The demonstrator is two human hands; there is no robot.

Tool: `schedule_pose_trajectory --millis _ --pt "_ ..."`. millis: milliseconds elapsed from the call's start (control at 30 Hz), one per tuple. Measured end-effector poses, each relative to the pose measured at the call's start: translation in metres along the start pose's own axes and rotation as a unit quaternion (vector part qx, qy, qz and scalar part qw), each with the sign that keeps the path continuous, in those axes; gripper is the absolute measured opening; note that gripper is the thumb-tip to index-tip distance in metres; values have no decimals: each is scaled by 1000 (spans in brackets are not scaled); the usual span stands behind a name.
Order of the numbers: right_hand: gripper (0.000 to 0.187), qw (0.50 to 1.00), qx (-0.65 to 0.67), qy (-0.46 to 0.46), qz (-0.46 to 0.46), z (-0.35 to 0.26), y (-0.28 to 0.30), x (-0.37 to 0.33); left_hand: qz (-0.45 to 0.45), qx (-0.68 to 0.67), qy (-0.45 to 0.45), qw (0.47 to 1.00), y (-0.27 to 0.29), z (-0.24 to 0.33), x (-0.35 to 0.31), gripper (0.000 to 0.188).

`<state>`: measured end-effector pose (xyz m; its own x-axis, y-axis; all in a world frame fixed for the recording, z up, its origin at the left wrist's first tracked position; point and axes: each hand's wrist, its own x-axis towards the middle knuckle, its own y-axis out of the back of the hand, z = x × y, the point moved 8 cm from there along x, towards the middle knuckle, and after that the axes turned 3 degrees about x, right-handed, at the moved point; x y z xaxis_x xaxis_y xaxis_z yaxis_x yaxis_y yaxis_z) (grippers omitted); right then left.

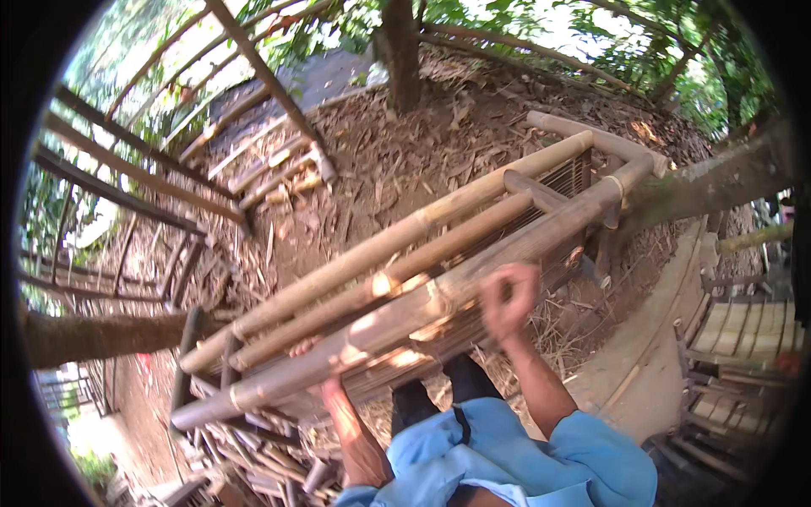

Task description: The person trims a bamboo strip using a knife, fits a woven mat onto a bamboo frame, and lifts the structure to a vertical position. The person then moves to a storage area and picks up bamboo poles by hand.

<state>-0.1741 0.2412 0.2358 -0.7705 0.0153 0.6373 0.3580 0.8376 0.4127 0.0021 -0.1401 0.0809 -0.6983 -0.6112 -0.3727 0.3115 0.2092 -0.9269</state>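
A long bamboo frame (397, 228) of thick poles lies slantwise in front of me, from lower left to upper right. Its near pole (389, 325) is darker and greyer than the tan far ones. My left hand (329, 367) is wrapped round this near pole left of its middle, some fingertips showing beyond it. Just over the near pole, right of its middle, is my right hand (509, 300), its fingers curled in and slightly blurred. What it holds, if anything, I cannot make out. Thin slats (568, 176) show between the poles at the frame's right end.
A tree trunk (701, 182) crosses behind the frame's right end. Slatted bamboo seats (743, 329) stand at the right. Cut bamboo pieces (262, 465) are piled at lower left. A pole railing (127, 160) runs along the left, and dry leaves (448, 110) cover the ground beyond.
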Motion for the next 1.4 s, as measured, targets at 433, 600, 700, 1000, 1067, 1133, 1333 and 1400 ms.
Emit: schedule_pose_trajectory --millis 433,600,700,1000,1067,1133,1333,1400 --pt "65 564 738 -328 -174 268 -36 -19 -36 -93 37 994 -18 -28 15 26" --pt "58 497 761 -415 -30 244 -74 -24 -76 -57 14 995 -13 -16 -12 29" --pt "49 450 779 -435 -27 253 -85 -21 -100 -46 -7 994 -12 -13 -22 30" --pt "19 343 813 -471 20 269 -111 1 -166 2 -21 986 -2 -11 -28 27" --pt "19 352 813 -463 10 256 -115 5 -178 0 -27 984 -7 -9 -27 26" --pt "22 358 827 -432 35 250 -109 7 -174 -2 -23 985 -6 -15 -32 26" --pt "22 348 837 -422 11 259 -89 1 -161 18 -42 986 -7 -18 -51 44" --pt "21 325 848 -417 20 258 -92 3 -147 27 -63 987 -4 -20 -47 45"
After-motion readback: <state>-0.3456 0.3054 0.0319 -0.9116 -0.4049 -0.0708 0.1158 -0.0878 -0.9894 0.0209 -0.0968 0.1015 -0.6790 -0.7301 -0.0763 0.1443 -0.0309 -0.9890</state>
